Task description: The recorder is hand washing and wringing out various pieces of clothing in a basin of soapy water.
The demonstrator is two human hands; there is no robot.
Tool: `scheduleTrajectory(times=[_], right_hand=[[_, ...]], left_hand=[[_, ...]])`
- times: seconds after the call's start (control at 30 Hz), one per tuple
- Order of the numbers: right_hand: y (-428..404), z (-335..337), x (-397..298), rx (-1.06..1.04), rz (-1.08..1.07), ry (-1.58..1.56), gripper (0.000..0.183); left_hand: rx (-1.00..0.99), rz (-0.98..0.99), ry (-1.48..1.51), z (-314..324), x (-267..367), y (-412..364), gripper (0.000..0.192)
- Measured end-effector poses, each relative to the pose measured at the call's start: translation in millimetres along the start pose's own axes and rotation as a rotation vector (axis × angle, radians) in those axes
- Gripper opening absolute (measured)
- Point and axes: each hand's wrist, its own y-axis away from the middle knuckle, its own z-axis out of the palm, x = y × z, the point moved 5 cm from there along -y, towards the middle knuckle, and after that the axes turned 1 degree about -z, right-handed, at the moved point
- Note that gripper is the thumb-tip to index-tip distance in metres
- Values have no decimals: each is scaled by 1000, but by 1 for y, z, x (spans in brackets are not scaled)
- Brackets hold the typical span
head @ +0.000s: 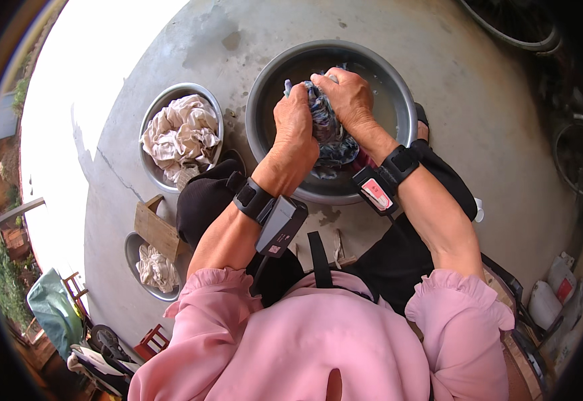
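Observation:
A large grey metal basin (257, 165) with cloudy water (389, 108) stands before me. Over it, my left hand (294, 118) and my right hand (349, 97) both grip a wet, patterned blue cloth (324, 115), bunched between them. The lower part of the cloth hangs down towards the water. Beside it, a dark red cloth (364, 159) shows near the right wrist, partly hidden by my arm. My fingertips are mostly tucked into the folds and hidden.
Left of the large basin stands a metal basin (216, 103) of crumpled off-white cloth (181, 130). A wooden stool (155, 228) and a smaller basin (133, 265) with white cloth (156, 268) lie nearer. Wheels (542, 42) line the far right. Wet patches mark the concrete floor (497, 150).

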Motion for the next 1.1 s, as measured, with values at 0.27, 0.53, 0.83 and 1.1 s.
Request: scheduleTrajectory(times=[0.27, 0.53, 0.83, 1.1], right_hand=[[74, -11, -60, 232, -539, -190, 23], [3, -1, -8, 137, -15, -225, 36], [9, 0, -13, -13, 23, -667, 33], [20, -11, -33, 174, -322, -392, 43]], left_hand=[[64, 5, -89, -21, 25, -15, 25], [-73, -130, -46, -2, 0, -5, 21], [-183, -4, 68, -14, 15, -9, 26], [-161, -140, 72, -27, 22, -5, 26]])
